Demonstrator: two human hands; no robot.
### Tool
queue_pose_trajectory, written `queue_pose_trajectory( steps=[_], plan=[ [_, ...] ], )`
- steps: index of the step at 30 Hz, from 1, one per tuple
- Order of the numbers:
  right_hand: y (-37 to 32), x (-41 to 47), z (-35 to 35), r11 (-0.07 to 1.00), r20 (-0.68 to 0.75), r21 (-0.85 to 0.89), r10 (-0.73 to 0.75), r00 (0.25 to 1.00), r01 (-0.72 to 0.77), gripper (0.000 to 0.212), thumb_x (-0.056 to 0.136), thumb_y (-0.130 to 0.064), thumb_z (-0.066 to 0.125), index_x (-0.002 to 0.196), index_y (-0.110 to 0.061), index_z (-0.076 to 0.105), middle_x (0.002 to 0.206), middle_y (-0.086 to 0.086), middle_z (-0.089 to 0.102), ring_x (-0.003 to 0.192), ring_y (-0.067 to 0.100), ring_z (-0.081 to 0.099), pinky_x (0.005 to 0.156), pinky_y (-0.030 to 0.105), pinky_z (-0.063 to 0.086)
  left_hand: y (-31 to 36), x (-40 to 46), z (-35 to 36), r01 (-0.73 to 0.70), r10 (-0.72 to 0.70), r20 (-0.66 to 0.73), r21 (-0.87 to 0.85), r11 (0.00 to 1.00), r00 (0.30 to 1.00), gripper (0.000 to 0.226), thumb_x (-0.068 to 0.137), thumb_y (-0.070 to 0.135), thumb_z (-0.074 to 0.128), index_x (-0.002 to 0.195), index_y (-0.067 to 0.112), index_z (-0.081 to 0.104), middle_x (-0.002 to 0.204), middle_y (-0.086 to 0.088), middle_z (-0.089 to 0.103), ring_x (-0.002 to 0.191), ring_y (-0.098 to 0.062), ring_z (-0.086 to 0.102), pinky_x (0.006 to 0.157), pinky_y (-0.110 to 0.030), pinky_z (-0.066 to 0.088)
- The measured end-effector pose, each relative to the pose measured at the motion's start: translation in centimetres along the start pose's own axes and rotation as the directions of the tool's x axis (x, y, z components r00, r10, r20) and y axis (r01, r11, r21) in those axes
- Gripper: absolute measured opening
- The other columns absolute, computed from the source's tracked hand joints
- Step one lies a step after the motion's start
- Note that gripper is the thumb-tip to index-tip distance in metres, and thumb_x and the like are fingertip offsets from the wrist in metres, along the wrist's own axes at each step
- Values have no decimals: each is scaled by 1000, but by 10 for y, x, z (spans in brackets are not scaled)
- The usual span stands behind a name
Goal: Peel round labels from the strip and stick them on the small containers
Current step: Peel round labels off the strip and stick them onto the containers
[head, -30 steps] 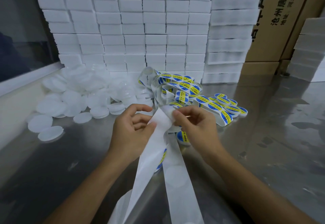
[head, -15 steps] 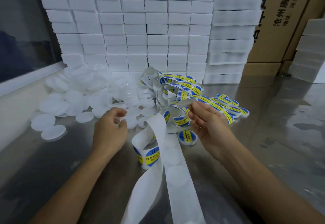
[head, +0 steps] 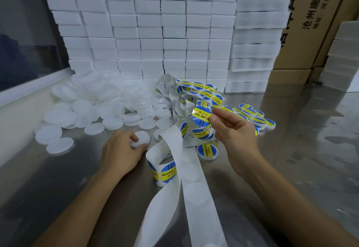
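Big wall of white foam blocks (head: 147, 33) at the back w/ cardboard boxes (head: 310, 23) behind on the right, all on a shiny metal table (head: 301, 149). Left of center there's a heap of plain white containers (head: 93, 101), and to the right a smaller bunch of labeled containers (head: 256, 118), blue/yellow tops. The label strip (head: 194, 184) runs from the bottom edge up the middle btwn both arms, loops over, then tangles near the blocks. Left hand (head: 122, 149) is down on the table, fingers curled round one small white container (head: 141, 139) just left of the strip loop. Right hand (head: 235, 130) is raised, thumb + fingertips pinching a peeled round label (head: 201, 115) by its right edge, so the label sits up-left of the hand, above the strip.
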State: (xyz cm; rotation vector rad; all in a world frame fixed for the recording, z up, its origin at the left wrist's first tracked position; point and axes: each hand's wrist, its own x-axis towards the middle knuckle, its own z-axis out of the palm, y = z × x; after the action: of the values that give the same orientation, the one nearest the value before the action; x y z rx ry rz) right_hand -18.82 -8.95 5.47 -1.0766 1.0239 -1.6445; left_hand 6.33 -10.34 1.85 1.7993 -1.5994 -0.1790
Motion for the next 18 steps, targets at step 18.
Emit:
queue_pose_trajectory(
  steps=[18],
  plan=[
    [2, -3, 3, 994, -2, -97, -51, 999, 51, 13, 85, -13, 73, 86, -26, 76, 83, -12, 75, 70, 1, 65, 59, 21, 51, 44, -18, -11, -572, 512, -468, 15, 820, 721, 36, 71, 25, 77, 97, 8, 60, 100, -4, 64, 91, -23, 56, 77, -38, 44]
  ],
)
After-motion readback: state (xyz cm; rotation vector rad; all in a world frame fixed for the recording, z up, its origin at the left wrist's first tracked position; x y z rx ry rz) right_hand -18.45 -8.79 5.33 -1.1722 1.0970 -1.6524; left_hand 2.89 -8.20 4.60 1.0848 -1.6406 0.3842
